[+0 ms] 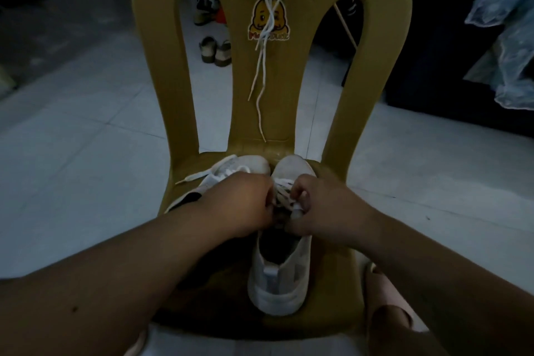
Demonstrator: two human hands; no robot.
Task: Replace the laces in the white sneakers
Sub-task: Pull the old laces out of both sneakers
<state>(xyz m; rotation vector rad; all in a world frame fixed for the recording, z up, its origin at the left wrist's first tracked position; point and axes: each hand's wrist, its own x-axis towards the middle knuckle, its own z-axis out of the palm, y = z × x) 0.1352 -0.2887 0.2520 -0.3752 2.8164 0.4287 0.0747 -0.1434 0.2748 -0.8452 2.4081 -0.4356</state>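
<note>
- On the chair [375, 37] seat at 6 o'clock, the sneaker [280, 277] stands heel toward you, with both hands meeting over its lace [284, 191].
- Your right hand [323, 205] has a tightly curled grip, pinching a bit of that lace. Your left hand [245, 205] is curled in too, but its fingertips are hidden, so I cannot tell whether it holds anything.
- Nothing visibly pins the sneaker down, so a hard one-sided tug could slide or tip it toward the seat edge.
- Dim light and your own knuckles hide the eyelets. You could easily pull the wrong crossing and tighten the lacing rather than free it.
- At 10 o'clock the other sneaker [231, 170] lies tilted, and its lace end [196, 178] trails toward the 9 o'clock edge. Your left forearm crosses above that sneaker and could drag it off the seat.
- At 12 o'clock the spare laces [264, 46] hang down the chair back. Jolting the chair could shake them loose onto the seat, where they might tangle with the lace you are working.
</note>
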